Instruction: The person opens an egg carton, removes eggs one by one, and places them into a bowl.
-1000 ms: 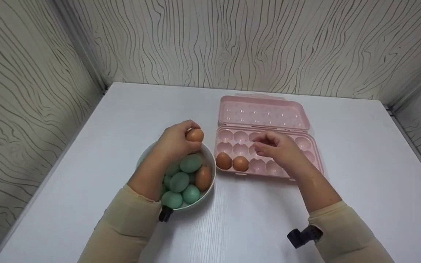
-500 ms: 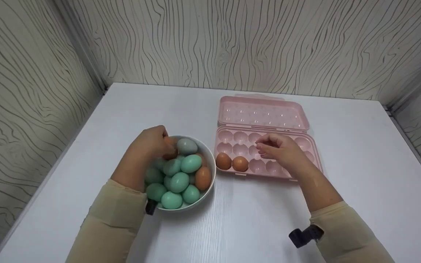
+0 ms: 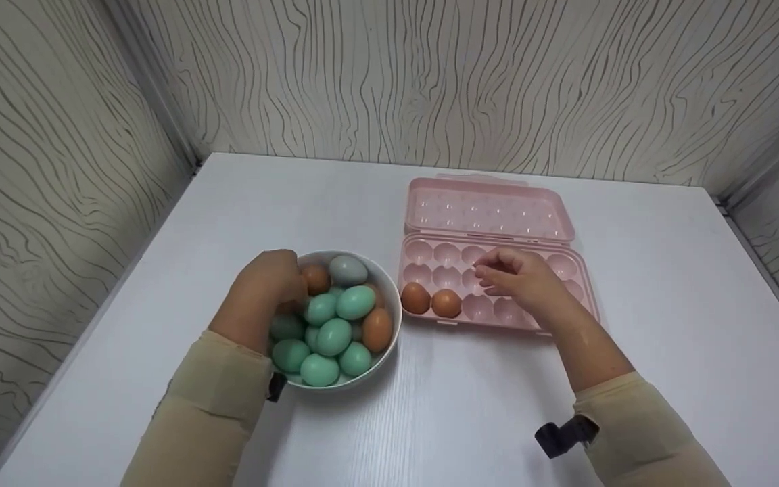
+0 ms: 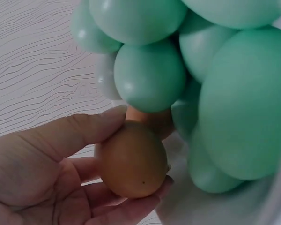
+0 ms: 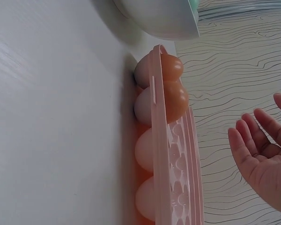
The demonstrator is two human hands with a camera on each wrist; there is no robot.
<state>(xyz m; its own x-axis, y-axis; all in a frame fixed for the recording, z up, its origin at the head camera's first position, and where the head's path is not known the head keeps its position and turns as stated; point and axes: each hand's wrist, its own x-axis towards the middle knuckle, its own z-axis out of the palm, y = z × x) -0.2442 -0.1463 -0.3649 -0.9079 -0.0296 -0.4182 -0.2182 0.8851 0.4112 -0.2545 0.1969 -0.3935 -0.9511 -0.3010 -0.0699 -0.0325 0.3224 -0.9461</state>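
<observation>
In the left wrist view, my left hand holds a brown egg between thumb and fingers. Seen from the head, the left hand is at the left side of the white bowl, covering most of that egg. Another brown egg lies beside its fingertips, among several green eggs. My right hand hovers over the pink egg box, fingers loosely bent and holding nothing. In the box's near row, two brown eggs sit in the left cups.
The box's lid is folded back towards the rear wall. The bowl stands just left of the box on the white table. A grey-blue egg lies near the bowl's far rim, and patterned panels surround the table.
My left hand has carried a brown egg from the bowl's far rim leftward, released it in the bowl, and taken hold of another brown egg. The right hand stays nearly still.
</observation>
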